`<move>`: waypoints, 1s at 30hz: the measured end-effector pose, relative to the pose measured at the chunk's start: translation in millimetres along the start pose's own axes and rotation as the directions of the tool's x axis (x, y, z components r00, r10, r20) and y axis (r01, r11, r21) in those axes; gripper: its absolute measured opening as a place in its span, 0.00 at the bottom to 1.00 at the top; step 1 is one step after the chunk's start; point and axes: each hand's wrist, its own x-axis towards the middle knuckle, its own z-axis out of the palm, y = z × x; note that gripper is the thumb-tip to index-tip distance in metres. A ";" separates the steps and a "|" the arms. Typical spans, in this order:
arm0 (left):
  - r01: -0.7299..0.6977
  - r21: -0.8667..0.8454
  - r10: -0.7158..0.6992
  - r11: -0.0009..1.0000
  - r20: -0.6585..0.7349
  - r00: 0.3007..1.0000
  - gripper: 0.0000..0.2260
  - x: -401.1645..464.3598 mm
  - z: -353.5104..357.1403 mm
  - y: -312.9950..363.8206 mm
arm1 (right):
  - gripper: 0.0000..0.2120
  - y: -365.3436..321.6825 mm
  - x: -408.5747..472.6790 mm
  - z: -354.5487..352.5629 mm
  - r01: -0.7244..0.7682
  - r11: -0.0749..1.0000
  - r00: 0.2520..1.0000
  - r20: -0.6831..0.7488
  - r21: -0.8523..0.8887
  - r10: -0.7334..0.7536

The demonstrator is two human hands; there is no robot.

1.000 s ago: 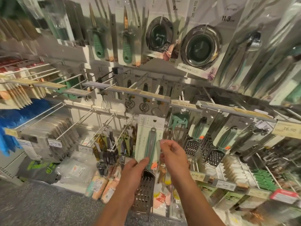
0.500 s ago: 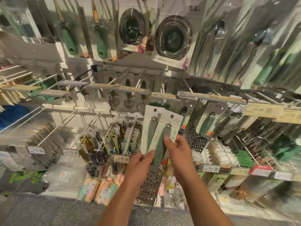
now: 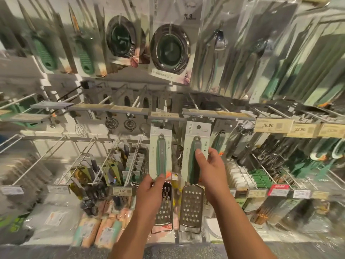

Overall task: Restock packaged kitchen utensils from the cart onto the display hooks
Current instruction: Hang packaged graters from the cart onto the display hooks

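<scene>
A: What have the hands got?

B: One grater each. The left hand [image 3: 150, 191], low in the middle of the frame, pinches the left grater [image 3: 161, 172] at the bottom of its card, thumb on the front where the green handle ends. The right hand [image 3: 211, 171], just right of centre, grips the right grater [image 3: 194, 176] round its handle, thumb pressed flat on the front of the grip and the fingers curled behind the card.

A: Are the two graters touching?

B: No, side by side with a narrow gap. Both stand upright, cards up, steel blades hanging below the hands.

A: And where are they against the display?

B: Their card tops reach up to the grey price rail [image 3: 218, 114] that runs across the middle of the frame. The hole in the right card sits just under that rail. Whether either card is on a hook I cannot tell; the rail hides the hook ends there.

A: What hangs around them?

B: More of the same green-handled graters [image 3: 220, 141] right behind the right one. Above, in the upper centre, two packaged round strainers [image 3: 170, 48], and to the upper left green-handled knives [image 3: 84, 53]. At mid right, yellow price tags [image 3: 272, 125], the nearest reading 36.90. Lower left, wire hooks [image 3: 128, 165] with small carded goods, a tag marked 11.90 below them.

A: The rest?

B: The edges of the frame are blurred, too smeared to name anything.
</scene>
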 end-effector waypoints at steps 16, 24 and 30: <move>0.145 -0.141 -0.155 0.979 -0.064 0.986 0.05 12.4 -12.4 1.5 | 0.09 -8.0 68.7 24.5 -0.048 0.980 0.996 -0.087 -0.193 0.031; 0.208 -0.158 -0.224 0.965 -0.094 0.970 0.04 5.7 -14.4 1.8 | 0.25 4.0 73.0 30.1 -0.090 0.976 0.993 -0.090 -0.198 0.073; 0.204 -0.200 -0.209 0.958 -0.002 0.978 0.09 0.4 -12.3 -5.4 | 0.31 12.3 53.3 20.8 -0.092 0.986 0.993 -0.089 -0.137 0.081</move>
